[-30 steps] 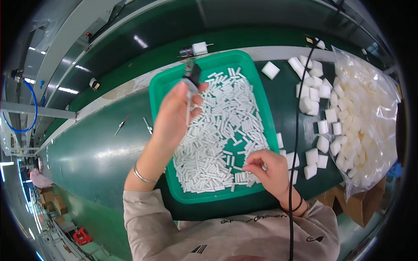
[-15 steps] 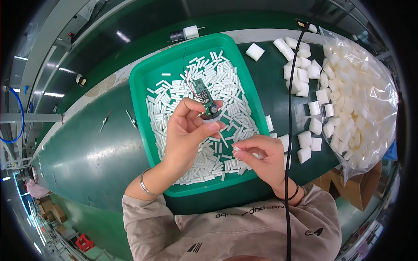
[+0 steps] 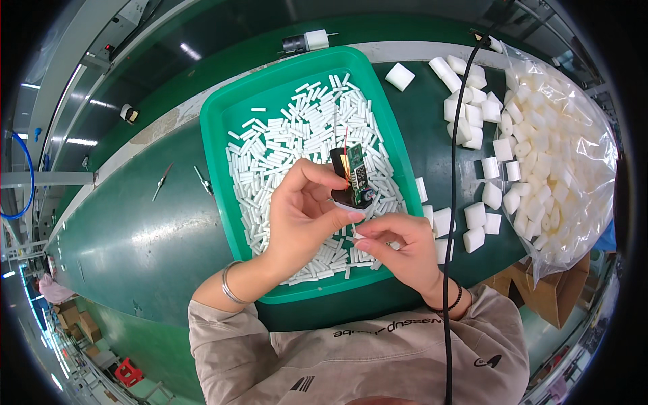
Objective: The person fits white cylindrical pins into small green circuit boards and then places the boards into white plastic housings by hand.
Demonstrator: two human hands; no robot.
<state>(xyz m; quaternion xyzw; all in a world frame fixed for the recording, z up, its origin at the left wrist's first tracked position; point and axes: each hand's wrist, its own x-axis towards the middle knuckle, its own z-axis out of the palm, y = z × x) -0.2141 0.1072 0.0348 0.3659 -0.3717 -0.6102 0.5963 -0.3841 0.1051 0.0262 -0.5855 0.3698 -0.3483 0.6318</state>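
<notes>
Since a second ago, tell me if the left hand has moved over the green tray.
Yes. The left hand, holding the small circuit board, has drawn back from the green tray's far edge toward the near side, meeting the right hand.

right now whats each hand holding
Left hand: closed on a small green circuit board with a black part.
Right hand: pinched on a small white piece.

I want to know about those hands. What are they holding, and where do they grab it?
The left hand holds a small green circuit board by its lower end. The right hand pinches a small white piece at its fingertips, just under the board.
</notes>
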